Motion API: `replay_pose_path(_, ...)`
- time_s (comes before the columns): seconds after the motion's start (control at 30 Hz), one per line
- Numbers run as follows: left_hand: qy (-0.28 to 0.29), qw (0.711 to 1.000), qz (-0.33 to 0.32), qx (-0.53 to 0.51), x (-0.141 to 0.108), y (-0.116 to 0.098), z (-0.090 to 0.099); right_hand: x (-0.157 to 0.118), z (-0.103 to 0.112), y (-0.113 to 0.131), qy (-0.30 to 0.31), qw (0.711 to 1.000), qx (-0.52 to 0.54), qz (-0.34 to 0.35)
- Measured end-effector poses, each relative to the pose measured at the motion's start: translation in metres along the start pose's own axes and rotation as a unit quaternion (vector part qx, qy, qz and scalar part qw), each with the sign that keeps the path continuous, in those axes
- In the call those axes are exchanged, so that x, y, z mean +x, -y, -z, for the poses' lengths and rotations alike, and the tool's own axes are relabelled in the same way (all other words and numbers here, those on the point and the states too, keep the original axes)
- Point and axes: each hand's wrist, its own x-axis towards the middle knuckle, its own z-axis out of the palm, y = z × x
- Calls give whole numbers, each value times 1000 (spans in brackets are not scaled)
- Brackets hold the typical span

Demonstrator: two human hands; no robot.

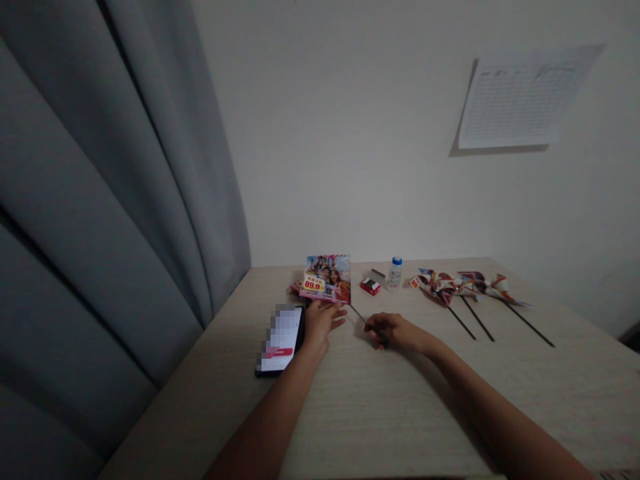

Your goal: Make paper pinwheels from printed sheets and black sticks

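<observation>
My left hand (321, 325) is at the lower edge of a colourful printed flyer (330, 277) marked 89.9 and grips it there. Some fingers stretch to the right below the paper, and the thumb is hard to see. More printed paper (295, 289) shows from under the flyer's left side. In my right hand (393, 331) is a pair of scissors (383, 341) with dark handles, fingers curled around them. Their thin blade points up and left to the flyer's lower right corner. Whether the blades touch the paper is too small to tell.
A lit phone (280, 340) lies left of my left forearm. Behind my hands are a small red box (371, 287) and a blue-capped bottle (395, 273). Paper pinwheels (465, 285) on black sticks lie right. A grey curtain (150, 167) hangs left; a printed sheet (517, 103) is on the wall.
</observation>
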Motion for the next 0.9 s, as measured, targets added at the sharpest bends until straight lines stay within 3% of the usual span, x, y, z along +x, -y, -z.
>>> replay_pose_path(0.47, -6, 1000, -1, -1, 1, 2, 1, 1, -2, -3, -5, 999, -21, 25)
replay_pose_path(0.9, -9, 1000, -2, -4, 2, 2, 1, 3, -5, -6, 3, 999, 22, 28)
